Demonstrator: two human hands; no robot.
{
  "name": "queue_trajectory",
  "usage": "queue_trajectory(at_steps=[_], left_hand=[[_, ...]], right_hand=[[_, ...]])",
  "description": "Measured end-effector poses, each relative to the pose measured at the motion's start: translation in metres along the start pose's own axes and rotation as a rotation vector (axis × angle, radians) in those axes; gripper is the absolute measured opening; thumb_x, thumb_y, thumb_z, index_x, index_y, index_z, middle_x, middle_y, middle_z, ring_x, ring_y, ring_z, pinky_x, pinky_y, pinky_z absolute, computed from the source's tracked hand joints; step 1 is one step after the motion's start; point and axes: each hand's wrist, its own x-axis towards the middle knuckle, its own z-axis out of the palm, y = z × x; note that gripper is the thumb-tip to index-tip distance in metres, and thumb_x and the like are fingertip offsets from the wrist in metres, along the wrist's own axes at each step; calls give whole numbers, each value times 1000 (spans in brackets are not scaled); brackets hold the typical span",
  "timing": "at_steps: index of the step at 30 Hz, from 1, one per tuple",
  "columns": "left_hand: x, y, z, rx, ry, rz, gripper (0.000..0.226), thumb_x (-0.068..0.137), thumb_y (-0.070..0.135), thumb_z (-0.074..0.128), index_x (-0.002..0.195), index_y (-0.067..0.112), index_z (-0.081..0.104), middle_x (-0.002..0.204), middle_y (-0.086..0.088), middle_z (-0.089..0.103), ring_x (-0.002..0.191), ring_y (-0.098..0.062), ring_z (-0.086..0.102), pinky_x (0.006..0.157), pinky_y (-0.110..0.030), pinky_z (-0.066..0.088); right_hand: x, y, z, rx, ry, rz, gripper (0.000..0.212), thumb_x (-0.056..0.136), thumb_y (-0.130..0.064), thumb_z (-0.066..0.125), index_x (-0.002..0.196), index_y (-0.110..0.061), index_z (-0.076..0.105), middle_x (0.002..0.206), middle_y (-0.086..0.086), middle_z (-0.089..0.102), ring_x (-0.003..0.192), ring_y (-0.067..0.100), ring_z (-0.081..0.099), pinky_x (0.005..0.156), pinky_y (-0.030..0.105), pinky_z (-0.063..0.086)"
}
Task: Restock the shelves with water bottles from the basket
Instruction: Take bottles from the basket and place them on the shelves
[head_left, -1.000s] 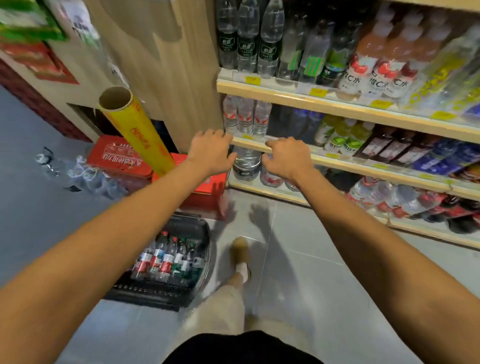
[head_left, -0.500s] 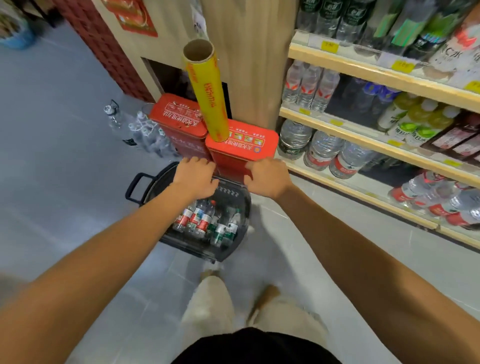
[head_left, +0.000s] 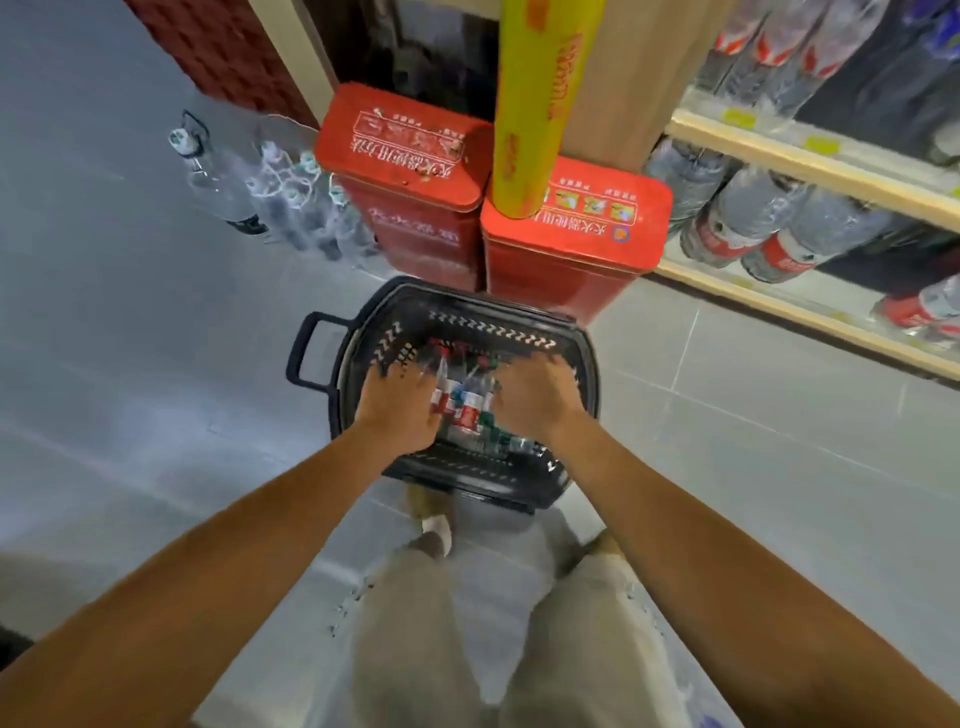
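left hand (head_left: 400, 408), right hand (head_left: 540, 400) — within basket (head_left: 467, 319) rim; bottles (head_left: 470, 411) between

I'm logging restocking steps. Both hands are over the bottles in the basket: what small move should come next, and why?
Probably close each hand round a bottle. The left hand and right hand hover spread-fingered over the water bottles in the basket, holding nothing yet.

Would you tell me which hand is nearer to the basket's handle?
Left. The left hand is over the left part of the basket, close to its handle; the right hand is over the right part, farther away.
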Motion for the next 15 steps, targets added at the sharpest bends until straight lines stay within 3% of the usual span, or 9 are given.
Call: queue_trajectory(at_steps=[4, 7, 15], left_hand=[[53, -20, 63, -46, -30, 38, 54, 92, 44, 44, 137, 15, 37, 135, -11, 48, 123, -30, 46, 102, -43, 35], [98, -29, 117, -111, -60, 30, 51, 91, 44, 46, 134, 15, 43, 134, -9, 50, 123, -28, 46, 103, -43, 34], [222, -46, 271, -121, -86, 43, 50, 92, 45, 46, 130, 13, 45, 131, -9, 51, 123, -26, 46, 102, -44, 36]], right_hand=[[56, -17, 65, 39, -35, 79, 37, 90, -36, 44, 119, -18, 60, 120, 8, 61, 117, 29, 51, 101, 41, 37], [94, -18, 119, 26, -98, 121, 42, 91, -38, 41, 126, -19, 54, 117, 9, 61, 114, 29, 52, 104, 44, 36], [200, -4, 291, 27, -181, 233, 41, 92, -42, 39, 120, -17, 55, 123, 11, 58, 122, 30, 46, 105, 43, 31]])
